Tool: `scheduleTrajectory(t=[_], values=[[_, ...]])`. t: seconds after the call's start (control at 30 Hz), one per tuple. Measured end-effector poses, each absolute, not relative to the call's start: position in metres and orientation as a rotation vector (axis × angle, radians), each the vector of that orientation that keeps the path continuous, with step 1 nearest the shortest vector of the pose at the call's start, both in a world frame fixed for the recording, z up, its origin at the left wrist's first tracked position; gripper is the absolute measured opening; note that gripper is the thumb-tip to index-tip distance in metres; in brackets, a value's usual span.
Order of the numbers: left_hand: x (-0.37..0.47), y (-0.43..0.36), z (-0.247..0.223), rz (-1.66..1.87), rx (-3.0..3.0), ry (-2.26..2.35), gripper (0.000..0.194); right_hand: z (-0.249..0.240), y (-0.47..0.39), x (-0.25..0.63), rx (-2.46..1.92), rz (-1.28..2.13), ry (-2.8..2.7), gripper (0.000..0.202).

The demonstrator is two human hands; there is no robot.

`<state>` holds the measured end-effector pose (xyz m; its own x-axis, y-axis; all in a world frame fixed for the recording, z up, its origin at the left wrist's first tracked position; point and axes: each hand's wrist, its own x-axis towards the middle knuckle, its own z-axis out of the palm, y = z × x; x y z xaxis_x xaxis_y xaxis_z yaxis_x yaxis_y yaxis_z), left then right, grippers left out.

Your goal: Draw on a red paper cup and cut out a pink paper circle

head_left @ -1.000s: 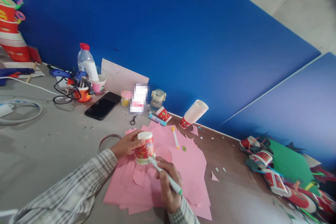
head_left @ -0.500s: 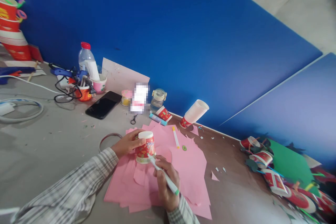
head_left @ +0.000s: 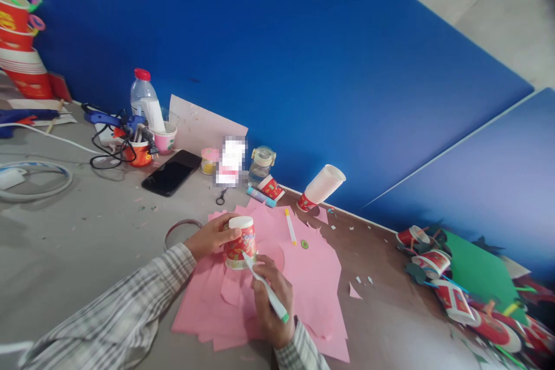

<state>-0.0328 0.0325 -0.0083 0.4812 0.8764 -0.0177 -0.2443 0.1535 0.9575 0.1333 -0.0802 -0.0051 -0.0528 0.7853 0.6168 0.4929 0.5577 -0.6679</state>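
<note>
A red patterned paper cup point(head_left: 246, 239) with a pale band along its lower edge stands upside down over the pink paper. My left hand point(head_left: 214, 235) grips it from the left, thumb across its side. In my right hand point(head_left: 274, 292) is a white marker point(head_left: 267, 289) with a green end, its tip at the lower front of the cup. Whether the tip presses on the cup I cannot tell. Under both hands lies a spread of pink paper sheets point(head_left: 314, 295), and a second marker, white with yellow ends point(head_left: 290, 226), rests on them behind the cup.
Behind the paper are a glue stick point(head_left: 261, 196), a tilted red cup point(head_left: 271, 188), a glass jar point(head_left: 262, 165) and a leaning cup stack point(head_left: 321, 186). A black phone point(head_left: 171, 173) lies left. Cup crafts point(head_left: 455, 300) line the right, before a blue partition point(head_left: 277, 58).
My right hand has shifted slightly, and the marker's green end has moved a little left and up. The cup and my left hand look nearly the same.
</note>
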Motion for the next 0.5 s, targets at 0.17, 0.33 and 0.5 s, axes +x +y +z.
scheduleTrajectory(t=[0.17, 0.33, 0.5], values=[[-0.034, 0.032, -0.007, 0.900, 1.138, 0.700, 0.054, -0.006, -0.081, 0.137, -1.070, 0.325, -1.716, 0.024], [-0.035, 0.032, -0.008, 0.906, 1.144, 0.699, 0.054, -0.009, -0.084, 0.143, -1.077, 0.321, -1.707, 0.020], [-0.034, 0.033, -0.008, 0.909, 1.157, 0.702, 0.053, -0.008, -0.084, 0.143, -1.056, 0.349, -1.694, 0.020]])
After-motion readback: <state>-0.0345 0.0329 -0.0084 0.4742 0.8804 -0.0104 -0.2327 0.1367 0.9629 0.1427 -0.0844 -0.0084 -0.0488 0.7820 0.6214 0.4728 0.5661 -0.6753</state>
